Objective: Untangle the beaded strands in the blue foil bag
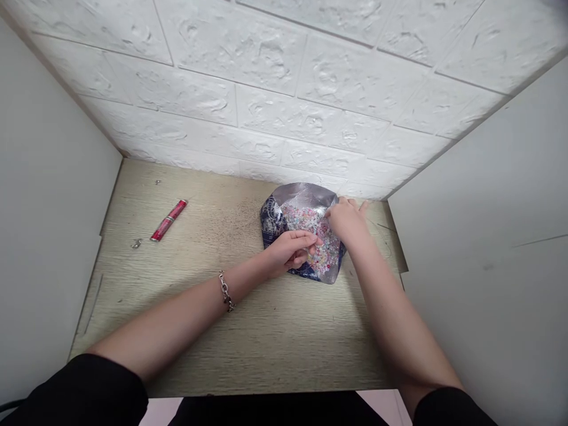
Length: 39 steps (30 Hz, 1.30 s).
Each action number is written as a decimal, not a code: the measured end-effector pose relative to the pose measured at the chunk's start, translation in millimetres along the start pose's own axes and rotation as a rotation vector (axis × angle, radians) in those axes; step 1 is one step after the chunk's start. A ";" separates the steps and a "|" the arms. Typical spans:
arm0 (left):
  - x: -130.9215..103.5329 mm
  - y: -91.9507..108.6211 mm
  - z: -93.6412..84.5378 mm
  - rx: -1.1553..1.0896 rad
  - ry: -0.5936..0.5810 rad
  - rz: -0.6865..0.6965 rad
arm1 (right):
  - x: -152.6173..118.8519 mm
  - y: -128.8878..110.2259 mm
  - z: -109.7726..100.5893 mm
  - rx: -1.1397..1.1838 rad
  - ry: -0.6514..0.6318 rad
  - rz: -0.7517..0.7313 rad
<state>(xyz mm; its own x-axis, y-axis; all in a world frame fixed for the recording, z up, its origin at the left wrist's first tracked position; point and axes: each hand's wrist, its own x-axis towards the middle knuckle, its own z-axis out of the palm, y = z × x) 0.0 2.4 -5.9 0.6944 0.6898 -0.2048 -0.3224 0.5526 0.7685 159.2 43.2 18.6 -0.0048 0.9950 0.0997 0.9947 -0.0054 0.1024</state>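
An open bag [306,192] with a silver lining and a dark blue patterned outside stands near the wall. Inside it lies a heap of small multicoloured beads [326,260], mostly pink, white and clear. My left hand [288,251] is over the bag's near side, thumb and forefinger pinched together above the beads; whatever is between the tips is too small to make out. At the right rim, my right hand [348,222] grips the bag's edge, one finger on the lining side and others outside. Part of its grip is hidden.
A red tube-like stick [168,220] lies on the wooden tabletop [213,207] at left. Near it are a small shiny metal piece [136,243] and a tinier one [158,182]. A white brick-patterned wall [266,106] rises behind; grey panels flank both sides.
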 end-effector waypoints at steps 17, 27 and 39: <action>-0.2 0.5 1.2 0.013 0.022 0.006 | -2.4 -9.7 5.2 -0.044 0.046 0.011; -0.4 0.5 0.3 0.009 0.017 -0.001 | -5.6 -11.6 10.9 -0.029 0.069 0.022; 2.4 -3.7 4.2 0.129 0.152 0.190 | -41.9 -0.1 7.7 0.741 0.191 -0.014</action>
<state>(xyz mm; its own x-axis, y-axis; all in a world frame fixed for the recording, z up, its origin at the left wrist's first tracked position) 5.5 0.0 -6.7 0.5217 0.8431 -0.1300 -0.3464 0.3487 0.8709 160.1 2.2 6.8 0.0313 0.9597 0.2794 0.8026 0.1425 -0.5793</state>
